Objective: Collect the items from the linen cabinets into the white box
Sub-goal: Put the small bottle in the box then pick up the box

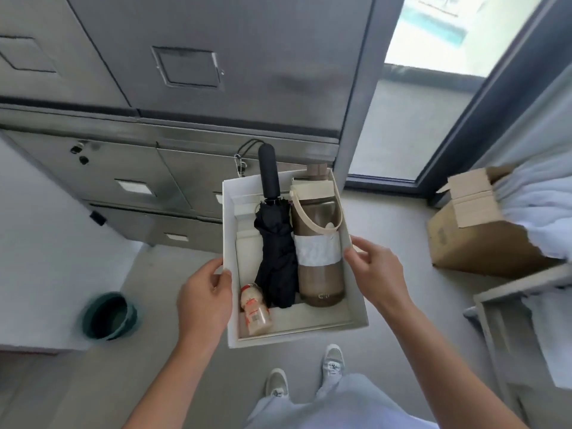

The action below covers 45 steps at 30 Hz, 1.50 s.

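I hold the white box [230,218] in front of me above the floor. My left hand [204,298] grips its left wall, thumb over the rim. My right hand [376,270] grips its right wall. Inside lie a folded black umbrella [275,243], its handle sticking out past the far rim, a large brown water bottle [320,243] with a cream lid and strap, and a small yoghurt-drink bottle [255,311] near the left corner. The grey metal cabinets [185,88] stand just beyond the box, all doors closed.
A green bucket [108,317] sits on the floor at left beside a white surface [46,243]. An open cardboard box [476,224] and a cart with white linen [538,205] stand at right. A glass door [433,88] is beyond. My feet [332,360] are below the box.
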Motion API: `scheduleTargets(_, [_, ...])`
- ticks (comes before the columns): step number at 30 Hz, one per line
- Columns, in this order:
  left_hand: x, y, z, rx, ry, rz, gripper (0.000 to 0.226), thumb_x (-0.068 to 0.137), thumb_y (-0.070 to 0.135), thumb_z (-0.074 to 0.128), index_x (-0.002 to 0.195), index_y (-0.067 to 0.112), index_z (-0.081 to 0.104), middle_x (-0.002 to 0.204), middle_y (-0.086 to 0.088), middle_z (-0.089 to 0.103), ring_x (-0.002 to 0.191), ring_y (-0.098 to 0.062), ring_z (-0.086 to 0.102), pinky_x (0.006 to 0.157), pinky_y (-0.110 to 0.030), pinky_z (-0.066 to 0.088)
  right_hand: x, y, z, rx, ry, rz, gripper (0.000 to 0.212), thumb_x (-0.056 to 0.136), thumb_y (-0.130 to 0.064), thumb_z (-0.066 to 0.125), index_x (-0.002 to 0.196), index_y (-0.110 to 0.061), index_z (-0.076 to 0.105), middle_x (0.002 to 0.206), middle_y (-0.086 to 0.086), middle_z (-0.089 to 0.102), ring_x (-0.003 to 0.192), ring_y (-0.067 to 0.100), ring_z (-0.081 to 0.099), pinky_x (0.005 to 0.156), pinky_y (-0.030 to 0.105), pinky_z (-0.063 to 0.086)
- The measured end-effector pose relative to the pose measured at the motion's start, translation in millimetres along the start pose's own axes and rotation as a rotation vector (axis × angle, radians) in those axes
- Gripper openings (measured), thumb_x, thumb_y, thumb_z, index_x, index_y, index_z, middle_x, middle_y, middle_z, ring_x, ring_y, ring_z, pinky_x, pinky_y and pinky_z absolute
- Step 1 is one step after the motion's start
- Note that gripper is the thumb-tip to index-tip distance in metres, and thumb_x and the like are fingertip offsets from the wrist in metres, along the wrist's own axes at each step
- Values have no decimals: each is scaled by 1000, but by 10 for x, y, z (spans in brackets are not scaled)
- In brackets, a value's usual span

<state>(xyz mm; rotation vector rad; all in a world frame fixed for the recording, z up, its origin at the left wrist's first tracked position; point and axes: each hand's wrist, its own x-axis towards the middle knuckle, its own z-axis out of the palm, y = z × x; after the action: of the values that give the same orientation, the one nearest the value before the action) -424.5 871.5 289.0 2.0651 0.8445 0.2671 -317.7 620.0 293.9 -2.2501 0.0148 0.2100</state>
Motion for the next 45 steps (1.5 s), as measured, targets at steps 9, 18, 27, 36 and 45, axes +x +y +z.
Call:
scheduleTargets(9, [-373, 415, 424, 40, -252, 241, 26, 92, 18, 58, 116, 18, 69, 90, 16, 69, 85, -4, 64, 77, -28, 47, -819, 670, -557, 47, 292, 240, 38, 98, -34, 61, 133, -22, 68, 117, 3, 76, 110, 22, 70, 91, 36, 53])
scheduleTargets(18, [-1235, 756, 986, 73, -341, 347, 29, 92, 20, 58, 119, 19, 68, 102, 9, 73, 93, -9, 66, 86, -35, 53, -1452, 1341, -1329, 87, 380, 277, 39, 100, -35, 58, 137, -22, 66, 121, 0, 75, 112, 17, 68, 95, 40, 56])
scheduleTargets(27, [-2106, 805, 1397, 77, -317, 271, 27, 91, 22, 61, 118, 23, 69, 95, 15, 71, 88, -4, 66, 80, -32, 52, -1805, 1934, -1934, 77, 340, 269, 37, 101, -33, 59, 136, -21, 66, 119, 1, 75, 109, 17, 69, 85, 29, 51])
scheduleTargets(36, [-2189, 845, 1478, 113, -296, 218, 28, 91, 25, 60, 118, 26, 68, 83, 12, 72, 81, -11, 67, 72, -30, 50, -1741, 2020, -2002, 65, 313, 272, 37, 101, -34, 58, 135, -20, 67, 121, 0, 74, 111, 19, 68, 83, 28, 49])
scheduleTargets(45, [-1870, 908, 1586, 99, -277, 201, 29, 92, 24, 60, 120, 25, 68, 89, 9, 73, 82, -9, 65, 70, -27, 45, -1341, 1927, -1936, 45, 280, 280, 38, 102, -35, 57, 136, -22, 66, 121, 0, 74, 110, 19, 68, 81, 28, 50])
